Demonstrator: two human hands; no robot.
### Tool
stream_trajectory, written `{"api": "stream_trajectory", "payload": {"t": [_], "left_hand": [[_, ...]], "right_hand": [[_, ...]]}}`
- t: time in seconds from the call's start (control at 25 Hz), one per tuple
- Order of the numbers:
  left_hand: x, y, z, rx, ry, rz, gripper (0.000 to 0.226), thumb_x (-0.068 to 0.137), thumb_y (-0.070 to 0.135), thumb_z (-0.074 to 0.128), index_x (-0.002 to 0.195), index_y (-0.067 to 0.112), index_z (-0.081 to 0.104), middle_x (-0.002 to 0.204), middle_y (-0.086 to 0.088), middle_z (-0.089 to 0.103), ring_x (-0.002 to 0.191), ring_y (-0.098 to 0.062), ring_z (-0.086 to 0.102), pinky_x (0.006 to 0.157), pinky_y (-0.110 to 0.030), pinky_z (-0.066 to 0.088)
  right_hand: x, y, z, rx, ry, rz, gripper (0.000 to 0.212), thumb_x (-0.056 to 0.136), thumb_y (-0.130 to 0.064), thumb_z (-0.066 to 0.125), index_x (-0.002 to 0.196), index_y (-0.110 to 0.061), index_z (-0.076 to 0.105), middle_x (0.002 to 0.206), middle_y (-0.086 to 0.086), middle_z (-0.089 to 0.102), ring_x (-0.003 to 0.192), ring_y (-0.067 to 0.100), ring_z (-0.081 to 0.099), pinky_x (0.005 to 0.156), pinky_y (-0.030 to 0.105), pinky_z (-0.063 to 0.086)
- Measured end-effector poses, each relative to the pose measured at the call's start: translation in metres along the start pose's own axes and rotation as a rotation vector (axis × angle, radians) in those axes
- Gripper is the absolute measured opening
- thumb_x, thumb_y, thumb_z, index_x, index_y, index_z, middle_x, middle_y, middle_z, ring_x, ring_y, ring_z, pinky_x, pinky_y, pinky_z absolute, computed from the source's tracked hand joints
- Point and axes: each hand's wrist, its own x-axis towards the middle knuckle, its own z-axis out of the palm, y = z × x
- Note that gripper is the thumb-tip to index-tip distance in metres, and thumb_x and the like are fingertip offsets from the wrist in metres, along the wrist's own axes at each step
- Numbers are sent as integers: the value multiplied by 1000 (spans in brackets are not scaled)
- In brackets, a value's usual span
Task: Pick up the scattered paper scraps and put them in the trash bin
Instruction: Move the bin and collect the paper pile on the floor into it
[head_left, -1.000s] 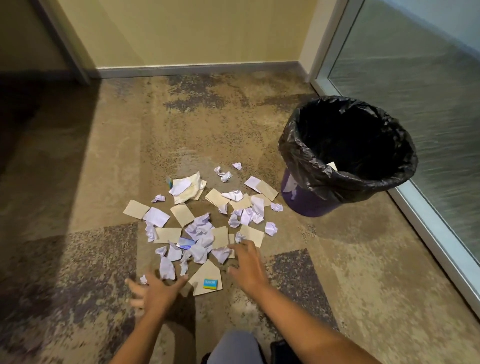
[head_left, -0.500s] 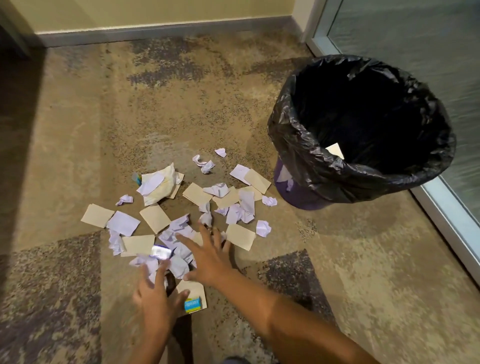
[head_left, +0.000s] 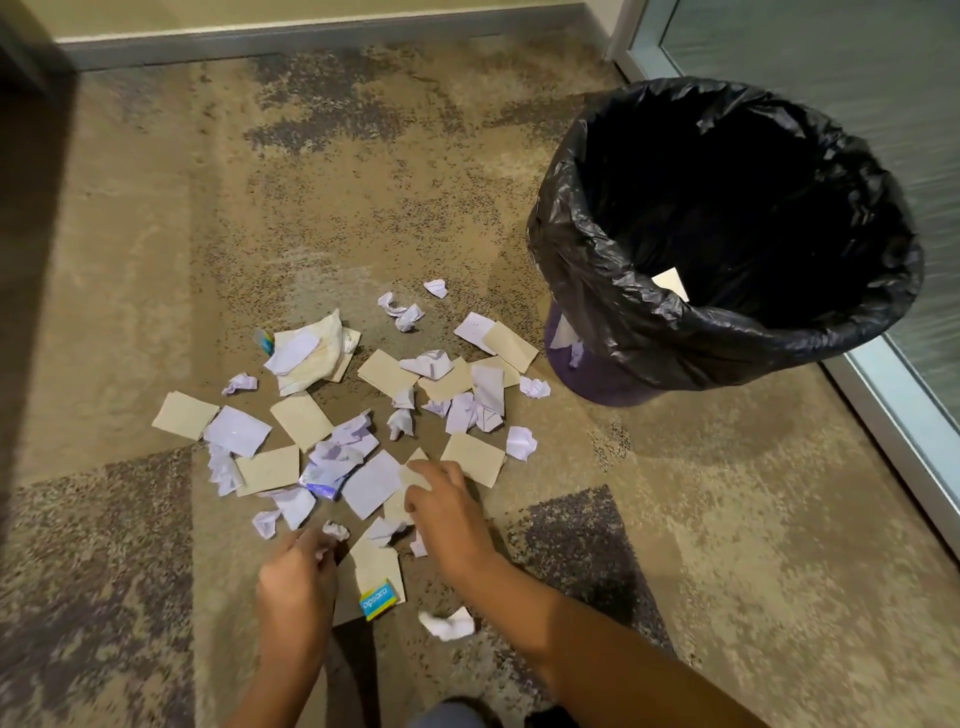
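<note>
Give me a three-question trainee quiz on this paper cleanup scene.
1. True or false: the trash bin is tipped on its side.
2. The right hand is: A) inside the bin, B) on scraps at the pile's near edge, C) raised in the air.
3. Which hand is nearest the small crumpled ball?
Key: 1 false, it stands upright; 2 B; 3 the left hand.
</note>
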Motion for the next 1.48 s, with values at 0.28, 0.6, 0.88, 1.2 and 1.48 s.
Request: {"api": "stream_trajectory", "payload": {"t": [0.28,0.6,0.88,1.2,1.48], "left_hand": [[-8,22,-26,-180,87,-17,7,77,4,73,82,8,72,80,-9,72,72,-23,66,60,-24,41],[-6,155,-74,-490,212,333,18,76,1,70,85,17,70,88,5,71,74,-8,63,66,-19,47],[8,301,-103,-704,284,707,8,79,7,69,83,13,71,90,5,70,83,1,60,71,-20,53],[29,375,-74,-657,-83,736,23,77,9,73,99,15,71,118,-3,58,105,-7,52,94,-11,39],[27,343,-85,-738,3,822,38,86,2,62,121,18,64,138,4,51,119,-3,51,93,-7,42]], "right_hand": [[-12,6,-48,265,173,166,18,90,4,53,99,1,69,117,7,55,93,-7,43,87,1,36],[-12,-19,-179,237,766,-54,9,83,0,67,91,-2,72,103,9,64,98,14,59,87,12,46],[13,8,-276,210,1090,131,8,84,-5,68,89,-7,73,102,7,64,94,5,56,85,1,35],[36,60,-310,171,849,300,19,84,-8,66,100,-15,72,113,7,63,103,17,60,86,-1,34],[14,48,-300,9,859,140,21,88,-5,58,103,-12,70,126,4,57,102,3,54,85,20,49]]}}
